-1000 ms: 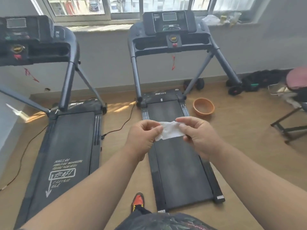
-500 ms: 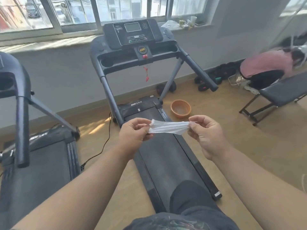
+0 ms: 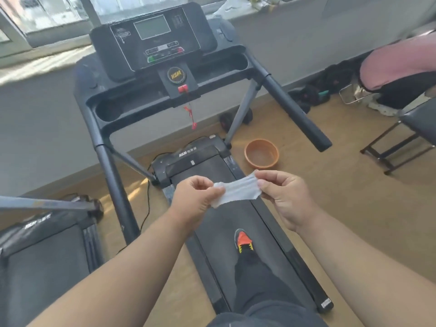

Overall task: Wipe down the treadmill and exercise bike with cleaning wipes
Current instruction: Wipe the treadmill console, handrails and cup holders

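Orange bowl (image 3: 262,154) sits empty beside treadmill (image 3: 212,166).

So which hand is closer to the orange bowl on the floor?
The right hand. It sits just below the orange bowl, pinching the wipe. The left hand holds the wipe's other end, farther left.

second treadmill (image 3: 47,251): cut by left edge | console text (image 3: 122,35): blurred

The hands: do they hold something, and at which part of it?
Yes. Both hold one white wipe, stretched between them above the treadmill belt. The left hand pinches its left end, the right hand pinches its right end.
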